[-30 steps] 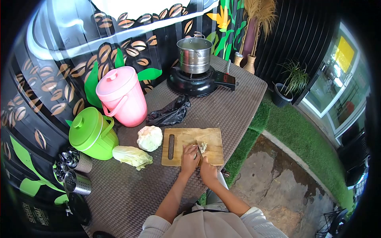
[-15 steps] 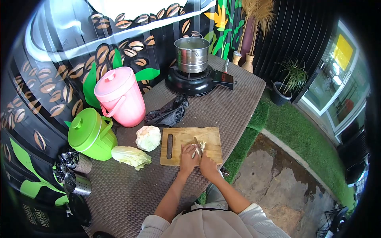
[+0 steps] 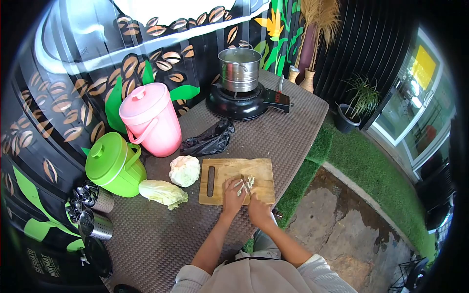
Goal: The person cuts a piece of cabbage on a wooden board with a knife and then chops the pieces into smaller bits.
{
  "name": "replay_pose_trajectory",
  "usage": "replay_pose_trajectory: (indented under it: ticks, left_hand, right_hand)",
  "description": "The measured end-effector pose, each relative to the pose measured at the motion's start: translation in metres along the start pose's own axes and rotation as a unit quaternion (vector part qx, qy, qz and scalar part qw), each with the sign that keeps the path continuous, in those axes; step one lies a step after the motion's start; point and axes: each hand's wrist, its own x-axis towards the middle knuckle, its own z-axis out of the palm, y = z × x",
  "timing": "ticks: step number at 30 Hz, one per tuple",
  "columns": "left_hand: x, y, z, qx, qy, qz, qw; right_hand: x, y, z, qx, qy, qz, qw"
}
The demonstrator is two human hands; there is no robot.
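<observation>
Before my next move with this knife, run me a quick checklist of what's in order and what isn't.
1. Knife in grip: ok, the right hand holds it.
2. Fingers of the left hand well clear of the knife: not ok, they are right beside it.
3. Cutting board flat on the table: ok.
4. Napa cabbage and round cabbage off the board: ok, both lie to its left.
5. Pot on the stove: ok.
6. Flame under the pot off: cannot tell.
</observation>
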Motion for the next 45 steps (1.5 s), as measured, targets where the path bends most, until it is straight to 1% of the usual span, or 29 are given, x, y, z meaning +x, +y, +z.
replay_pose_trajectory:
  ticks: [2,3,4,6,7,9,10,12,14,16,18,19,21,22,24,25,27,28,30,31,33,34,36,37,39,40,42,43,45]
  left_hand:
    - [0.001,0.002,-0.002,0.007,0.002,0.0,1.0]
    - [0.0,0.001,-0.001,0.015,0.003,0.0,1.0]
    - [-0.001,0.0,0.0,0.015,0.002,-0.001,1.0]
    - [-0.002,-0.005,0.003,-0.014,0.0,-0.019,1.0]
    - [-0.002,-0.008,0.004,-0.013,0.0,-0.017,1.0]
    - [-0.003,-0.01,0.005,-0.028,0.0,-0.017,0.999]
    - [-0.004,-0.011,0.005,-0.028,0.0,-0.017,0.999]
    - [-0.004,-0.011,0.006,-0.007,-0.002,-0.005,1.0]
    - [-0.002,-0.01,0.005,-0.001,-0.004,0.002,1.0]
    - [-0.002,-0.008,0.004,0.006,-0.007,0.008,1.0]
    - [-0.002,-0.006,0.003,0.0,-0.008,-0.008,1.0]
    - [-0.002,-0.006,0.004,0.0,-0.008,-0.006,1.0]
    - [-0.003,-0.007,0.003,0.011,-0.014,-0.005,1.0]
    - [-0.003,-0.006,0.002,0.012,-0.013,-0.005,1.0]
    - [-0.002,-0.006,0.002,0.014,-0.017,0.001,1.0]
    - [-0.001,-0.006,0.002,0.014,-0.016,0.002,1.0]
    - [-0.002,-0.007,0.003,0.021,-0.011,0.012,1.0]
    - [-0.003,-0.006,0.003,0.021,-0.013,0.011,1.0]
    - [-0.003,-0.005,0.003,0.009,-0.016,-0.011,1.0]
    - [-0.002,-0.005,0.003,0.01,-0.015,-0.009,1.0]
    - [-0.002,-0.006,0.003,0.007,-0.017,-0.003,1.0]
    - [-0.002,-0.006,0.002,0.007,-0.016,-0.002,1.0]
    - [-0.001,-0.005,0.002,0.011,-0.01,0.009,1.0]
    - [-0.001,-0.006,0.003,0.01,-0.011,0.009,1.0]
    - [-0.002,-0.007,0.003,0.008,-0.008,0.006,1.0]
    - [-0.004,-0.005,0.002,0.008,-0.01,0.005,1.0]
    - [-0.001,-0.003,0.001,0.015,-0.018,-0.002,1.0]
    - [-0.001,-0.004,0.001,0.015,-0.016,-0.001,1.0]
    - [-0.002,-0.005,0.002,0.001,-0.019,-0.008,1.0]
  right_hand:
    - [0.004,-0.003,0.02,0.002,0.028,0.01,1.0]
    - [0.004,-0.007,0.02,0.007,0.054,0.02,0.998]
    - [0.009,-0.005,0.017,0.007,0.053,0.021,0.998]
    - [0.024,0.002,0.006,0.069,-0.009,-0.004,0.998]
    - [0.025,0.006,0.003,0.071,-0.007,-0.004,0.997]
    - [0.027,0.011,-0.004,0.018,-0.026,-0.057,0.998]
    - [0.022,0.009,-0.004,0.018,-0.026,-0.057,0.998]
    - [0.004,0.003,-0.002,0.044,-0.007,-0.015,0.999]
    - [0.008,-0.001,0.022,0.029,0.01,0.012,0.999]
    - [0.012,-0.003,0.023,0.016,0.025,0.038,0.999]
    - [0.022,0.0,0.016,0.05,0.04,-0.002,0.998]
    - [0.022,0.001,0.006,0.05,0.041,-0.002,0.998]
    - [0.018,0.004,-0.011,0.004,-0.014,-0.045,0.999]
    - [0.015,0.002,-0.008,0.004,-0.014,-0.047,0.999]
    - [0.005,-0.004,0.002,0.058,-0.027,0.038,0.997]
    - [0.006,-0.005,0.013,0.058,-0.026,0.037,0.997]
    - [0.01,-0.005,0.035,0.022,0.074,0.018,0.997]
    - [0.013,-0.005,0.024,0.022,0.072,0.019,0.997]
    - [0.022,-0.003,0.001,0.045,0.0,-0.005,0.999]
    - [0.02,-0.001,-0.004,0.046,0.001,-0.005,0.999]
    - [0.016,0.001,-0.012,-0.002,-0.048,-0.03,0.998]
    - [0.012,-0.003,-0.003,-0.002,-0.047,-0.031,0.998]
    - [0.006,-0.008,0.024,0.026,0.018,0.053,0.998]
    - [0.01,-0.005,0.031,0.026,0.018,0.054,0.998]
    - [0.016,0.002,0.041,-0.028,0.083,-0.042,0.995]
    - [0.016,0.003,0.027,-0.028,0.081,-0.04,0.995]
    - [0.021,0.007,-0.007,0.014,-0.017,-0.056,0.998]
    - [0.018,0.006,-0.013,0.013,-0.015,-0.058,0.998]
    - [0.01,0.004,-0.016,-0.004,-0.055,-0.045,0.998]
